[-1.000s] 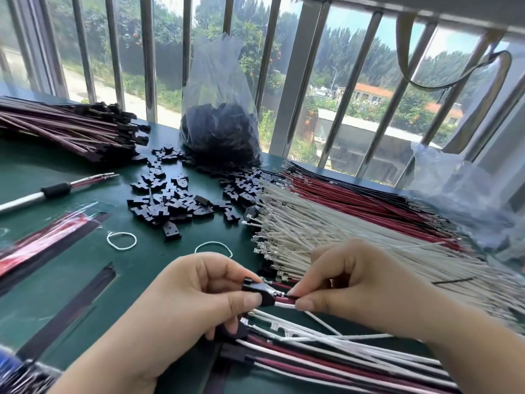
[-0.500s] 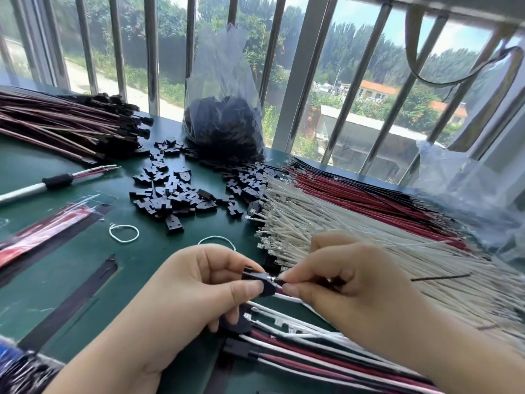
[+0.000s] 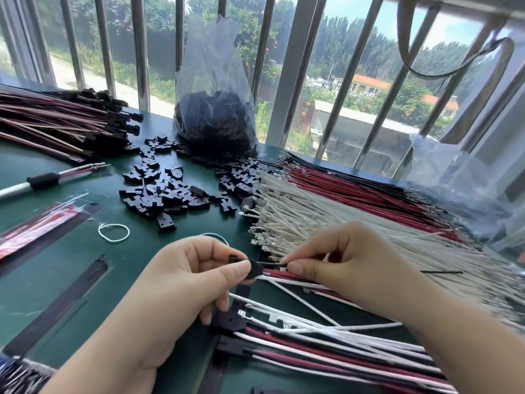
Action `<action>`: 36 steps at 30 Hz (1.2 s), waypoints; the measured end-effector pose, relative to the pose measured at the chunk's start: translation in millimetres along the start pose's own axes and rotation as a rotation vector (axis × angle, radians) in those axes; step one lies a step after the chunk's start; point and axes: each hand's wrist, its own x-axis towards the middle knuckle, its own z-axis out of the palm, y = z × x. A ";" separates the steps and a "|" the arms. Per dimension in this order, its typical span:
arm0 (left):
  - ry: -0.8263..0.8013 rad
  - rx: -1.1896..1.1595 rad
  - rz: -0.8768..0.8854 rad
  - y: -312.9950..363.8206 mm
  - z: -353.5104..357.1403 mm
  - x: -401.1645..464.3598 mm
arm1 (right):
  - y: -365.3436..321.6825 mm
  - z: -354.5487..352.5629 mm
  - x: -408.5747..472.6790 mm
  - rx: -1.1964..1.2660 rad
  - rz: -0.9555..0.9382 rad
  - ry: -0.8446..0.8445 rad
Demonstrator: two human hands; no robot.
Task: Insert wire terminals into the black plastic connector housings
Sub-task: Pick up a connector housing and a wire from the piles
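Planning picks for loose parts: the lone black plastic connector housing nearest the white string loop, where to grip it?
The lone black plastic connector housing lies flat on the green table, apart from the heap. Probably come from above and pinch its two long side edges; near and left sides look free.

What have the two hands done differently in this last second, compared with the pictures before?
The right hand now pinches a black wire and brings it up to the connector housing; a second ago its fingertips were on the red and white wires already in it. The left hand keeps pinching the housing. The loose housings and wire piles lie as before.
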 end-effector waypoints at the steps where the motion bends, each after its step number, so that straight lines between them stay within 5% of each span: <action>1: -0.001 0.007 0.003 -0.3 0.0 -0.2 | -0.2 2.0 -0.2 -0.008 -0.013 0.030; 15: 0.031 -0.031 0.045 -4.0 -0.8 1.0 | 3.9 13.5 -0.5 -0.071 -0.185 0.114; 20: 0.158 -0.258 0.082 2.4 -6.4 4.4 | 12.9 -16.5 -7.1 -0.400 -0.072 -0.137; 28: 0.305 -0.352 0.165 18.7 -0.8 14.2 | 48.6 -76.3 -32.3 -0.290 0.220 -0.457; 31: 0.322 -0.305 0.176 31.3 -4.5 24.3 | 50.9 -80.5 -41.0 -0.399 0.162 -0.347; 36: 0.397 -0.272 0.200 62.1 -25.0 36.3 | 64.0 -89.2 -66.6 -0.694 -0.028 0.204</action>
